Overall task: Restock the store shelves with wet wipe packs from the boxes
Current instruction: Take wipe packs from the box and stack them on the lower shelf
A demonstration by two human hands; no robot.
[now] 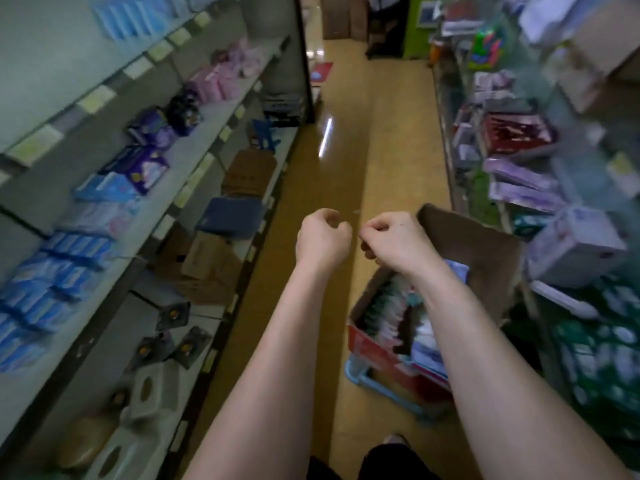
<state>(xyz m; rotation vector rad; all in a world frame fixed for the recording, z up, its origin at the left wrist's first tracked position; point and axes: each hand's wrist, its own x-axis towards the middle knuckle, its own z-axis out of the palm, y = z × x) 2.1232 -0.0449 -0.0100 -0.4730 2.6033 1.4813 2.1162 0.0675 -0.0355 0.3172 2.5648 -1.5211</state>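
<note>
From my remote seat, the left side of the aisle is a run of grey shelves (pixel 145 216). Blue packs (pixel 52 271) fill the nearest stretch of the middle shelf, with purple packs (pixel 145 164) farther along and pink packs (pixel 214 84) beyond them. On the shelf below sit brown cartons (pixel 204 261), and nearest me are pale tissue boxes (pixel 149 389) with oval openings. Motion blur smears all the labels, so I can't read any of them.

In the middle, over the shiny yellow floor (pixel 339 168), both bare forearms reach forward. The left hand (pixel 323 237) is raised with its fingers curled in toward the palm, and I see nothing in it. Just beside it, almost touching, the right hand (pixel 391 242) is clenched the same way, fingertips tucked under, and nothing shows in its grasp either. Neither hand touches the stock.

Below and to the right of the right wrist stands an open box (pixel 377 348) with a red side and a brown flap standing up at its far end. The wipe packs (pixel 391 313) are inside it, standing on edge in tight rows, partly hidden by the right forearm. The box rests on a light-blue stool (pixel 363 372).

Farther right, the opposite shelves hold pale purple boxes (pixel 578 244) and, lower down, green packs (pixel 606 358), all badly blurred.
</note>
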